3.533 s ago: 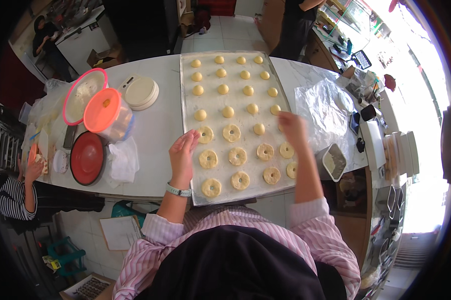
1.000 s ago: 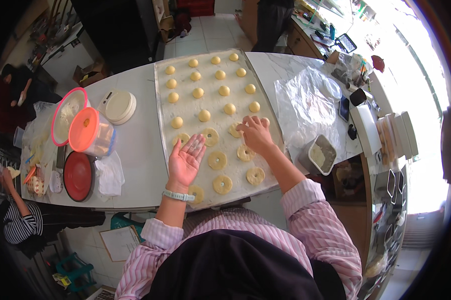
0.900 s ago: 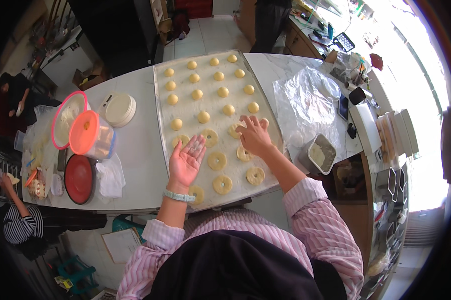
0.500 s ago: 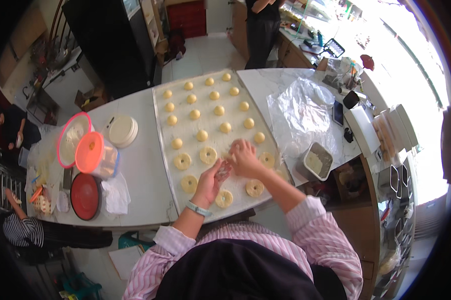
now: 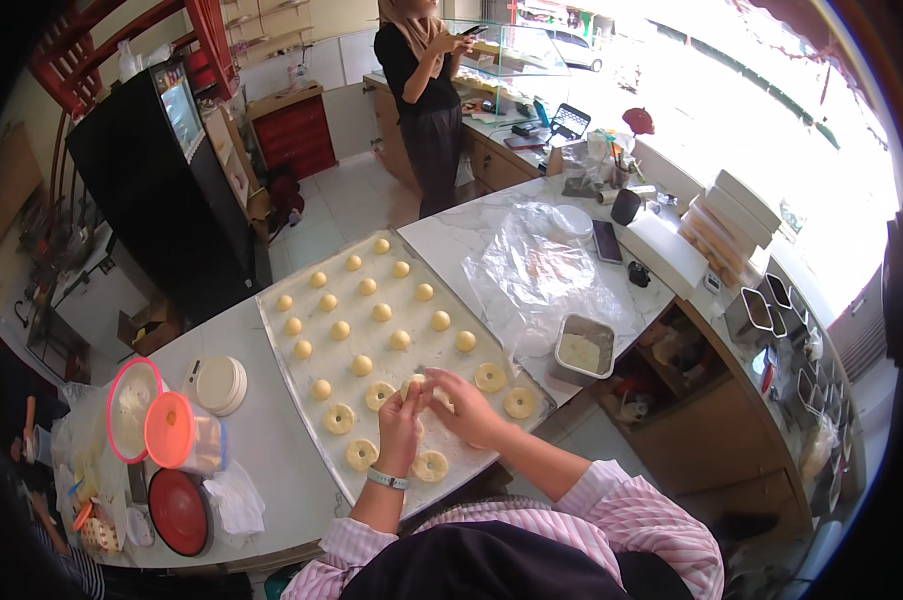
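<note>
My left hand (image 5: pixel 400 432) is closed in a pinch, its fingertips raised over the front part of the baking tray (image 5: pixel 411 310). A small piece of pale yellow dough (image 5: pixel 413 382) shows between those fingertips. From the right, my right hand (image 5: pixel 463 408) meets it with bent fingers closed on the same piece; the fingers partly cover its shape. Several smooth dough balls (image 5: pixel 382 313) sit in rows over the far part of the tray. Nearer me lie flattened dough rings (image 5: pixel 338 419) with a hole in the middle, some partly hidden under my hands.
Right of the tray lie a crumpled clear plastic sheet (image 5: pixel 521 265), a metal tin (image 5: pixel 583 350) with pale powder and a phone (image 5: pixel 607 241). On the left stand a round-topped scale (image 5: pixel 219 385), an orange-lidded tub (image 5: pixel 171 430) and a red bowl (image 5: pixel 179 510). Beyond the table a person (image 5: pixel 426 110) holds a phone.
The view has tilted up and turned, so the table sits lower in the picture. My hands, earlier with the left palm turned up, now meet at the fingertips around the dough.
</note>
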### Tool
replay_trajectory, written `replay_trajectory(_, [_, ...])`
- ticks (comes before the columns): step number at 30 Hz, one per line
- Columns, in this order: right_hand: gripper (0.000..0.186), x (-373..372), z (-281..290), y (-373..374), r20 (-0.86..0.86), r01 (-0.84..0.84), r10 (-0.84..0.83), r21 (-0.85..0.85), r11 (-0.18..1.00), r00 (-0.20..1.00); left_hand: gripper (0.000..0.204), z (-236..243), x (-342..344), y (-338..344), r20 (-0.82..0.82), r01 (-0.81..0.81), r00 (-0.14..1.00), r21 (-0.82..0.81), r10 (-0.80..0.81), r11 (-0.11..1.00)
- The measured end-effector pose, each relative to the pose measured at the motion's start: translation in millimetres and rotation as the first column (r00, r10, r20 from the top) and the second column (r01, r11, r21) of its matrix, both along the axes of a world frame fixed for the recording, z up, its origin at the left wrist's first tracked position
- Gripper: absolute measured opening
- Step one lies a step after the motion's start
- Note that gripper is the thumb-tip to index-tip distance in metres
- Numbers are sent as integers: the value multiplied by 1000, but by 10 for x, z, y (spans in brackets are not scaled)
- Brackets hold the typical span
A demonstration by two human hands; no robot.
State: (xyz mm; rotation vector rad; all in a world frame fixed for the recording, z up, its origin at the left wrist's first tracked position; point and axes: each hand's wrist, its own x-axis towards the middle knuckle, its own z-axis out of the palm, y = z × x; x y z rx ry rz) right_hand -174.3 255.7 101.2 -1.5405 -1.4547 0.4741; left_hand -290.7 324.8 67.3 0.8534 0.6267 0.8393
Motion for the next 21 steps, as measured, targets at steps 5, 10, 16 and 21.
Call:
replay_trajectory(5, [25, 126, 148, 12, -193, 41, -53, -67, 997, 980, 22, 99, -66, 29, -205, 86, 978, 185, -47, 979])
replay_trajectory(10, [24, 18, 169, 1, -92, 44, -45, -5, 999, 995, 23, 190, -117, 35, -74, -39, 996, 192, 54, 981])
replay_trajectory(16, [24, -100, 347, -46, -194, 32, -66, -171, 985, 979, 24, 142, -331, 86, 35, 96, 995, -11, -95, 995])
replay_trajectory(21, [25, -216, 253, -63, -475, -6, -93, -203, 979, 875, 25, 230, -512, 115, 50, 104, 994, -64, -101, 992])
